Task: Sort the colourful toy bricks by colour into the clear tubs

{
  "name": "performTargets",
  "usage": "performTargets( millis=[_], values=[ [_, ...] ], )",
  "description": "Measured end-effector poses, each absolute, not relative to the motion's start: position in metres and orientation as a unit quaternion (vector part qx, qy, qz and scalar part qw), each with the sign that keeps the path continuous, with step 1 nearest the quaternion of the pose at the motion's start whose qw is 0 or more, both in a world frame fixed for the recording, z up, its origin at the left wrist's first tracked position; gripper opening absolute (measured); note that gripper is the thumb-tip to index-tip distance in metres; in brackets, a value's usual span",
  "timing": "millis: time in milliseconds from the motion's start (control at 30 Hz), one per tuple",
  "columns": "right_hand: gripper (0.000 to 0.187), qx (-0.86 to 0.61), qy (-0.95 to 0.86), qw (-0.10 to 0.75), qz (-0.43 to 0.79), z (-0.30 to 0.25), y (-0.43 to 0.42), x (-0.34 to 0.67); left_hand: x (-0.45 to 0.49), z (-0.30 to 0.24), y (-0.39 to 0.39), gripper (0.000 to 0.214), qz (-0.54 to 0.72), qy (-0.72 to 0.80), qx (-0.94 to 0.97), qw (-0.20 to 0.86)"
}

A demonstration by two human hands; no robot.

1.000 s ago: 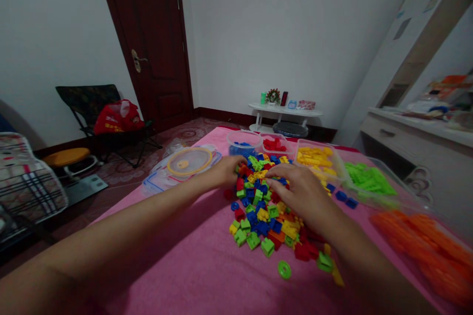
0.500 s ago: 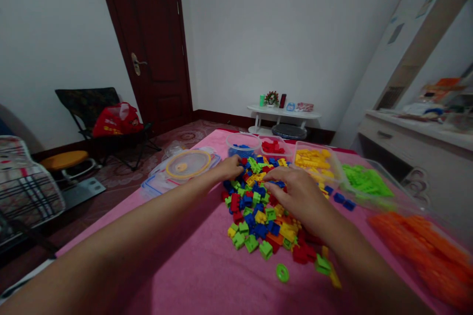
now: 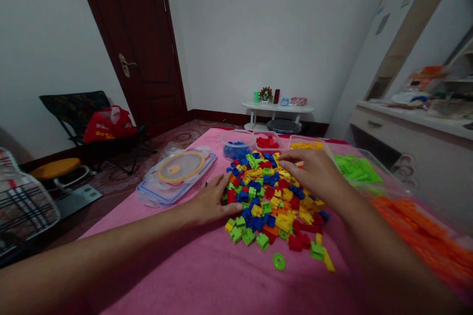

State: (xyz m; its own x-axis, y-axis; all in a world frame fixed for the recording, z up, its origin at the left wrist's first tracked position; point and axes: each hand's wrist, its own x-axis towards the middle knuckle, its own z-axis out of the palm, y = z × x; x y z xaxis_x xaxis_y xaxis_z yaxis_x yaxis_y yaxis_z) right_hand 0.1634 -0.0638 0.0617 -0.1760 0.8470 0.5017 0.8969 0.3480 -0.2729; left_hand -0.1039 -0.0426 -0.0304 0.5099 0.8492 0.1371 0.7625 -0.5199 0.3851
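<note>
A heap of toy building bricks (image 3: pixel 258 197) in red, blue, yellow, green and orange lies on the pink cloth (image 3: pixel 166 266). My left hand (image 3: pixel 212 199) rests at the heap's left edge, fingers spread and thumb apart, with nothing visible in it. Over the heap's right far side is my right hand (image 3: pixel 314 165), fingers stretched forward and thumb a little apart; no brick shows in it. It partly covers the tub of yellow bricks (image 3: pixel 306 145). Near the front lie a green ring-shaped piece (image 3: pixel 279 261) and a yellow strip (image 3: pixel 328 260).
Behind the heap stand a round tub of blue bricks (image 3: pixel 236 150) and a tub of red bricks (image 3: pixel 267 142). Green bricks (image 3: pixel 356 170) and orange bricks (image 3: pixel 421 236) fill containers at the right. Stacked clear lids (image 3: pixel 177 172) lie left.
My left hand has come back from the heap's far side to its left edge and spread out. My right hand has shifted slightly right and away. The view has turned a little.
</note>
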Motion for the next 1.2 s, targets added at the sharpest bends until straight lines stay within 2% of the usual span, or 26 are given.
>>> performTargets(
  millis=[67, 133, 333, 433, 600, 800, 967, 1200],
  values=[
    [0.022, -0.577, -0.76, 0.298, -0.038, 0.064, -0.063, 0.169, -0.091, -0.037, -0.045, 0.102, 0.141, 0.495, 0.848, 0.126],
    [0.022, -0.586, -0.755, 0.293, -0.034, 0.064, -0.061, 0.174, -0.073, -0.039, -0.042, 0.103, 0.151, 0.494, 0.848, 0.121],
    [0.022, -0.63, -0.742, 0.227, 0.01, 0.043, -0.042, 0.21, -0.019, -0.023, -0.017, 0.081, 0.2, 0.489, 0.846, 0.077],
    [0.022, -0.666, -0.718, 0.199, 0.03, 0.023, -0.033, 0.23, 0.004, -0.016, -0.004, 0.077, 0.193, 0.483, 0.852, 0.058],
    [0.026, -0.696, -0.685, 0.216, 0.004, 0.0, -0.027, 0.235, 0.03, -0.017, 0.008, 0.065, 0.222, 0.446, 0.867, -0.005],
    [0.038, -0.588, -0.775, 0.231, -0.02, -0.011, -0.027, 0.208, 0.025, -0.023, 0.007, 0.046, 0.252, 0.402, 0.88, -0.022],
    [0.031, -0.62, -0.759, 0.198, -0.006, -0.01, -0.031, 0.199, 0.016, -0.02, 0.004, 0.035, 0.265, 0.394, 0.88, -0.004],
    [0.021, -0.651, -0.735, 0.19, -0.001, -0.012, -0.03, 0.202, 0.017, -0.022, 0.006, 0.032, 0.275, 0.389, 0.879, -0.007]
  ],
)
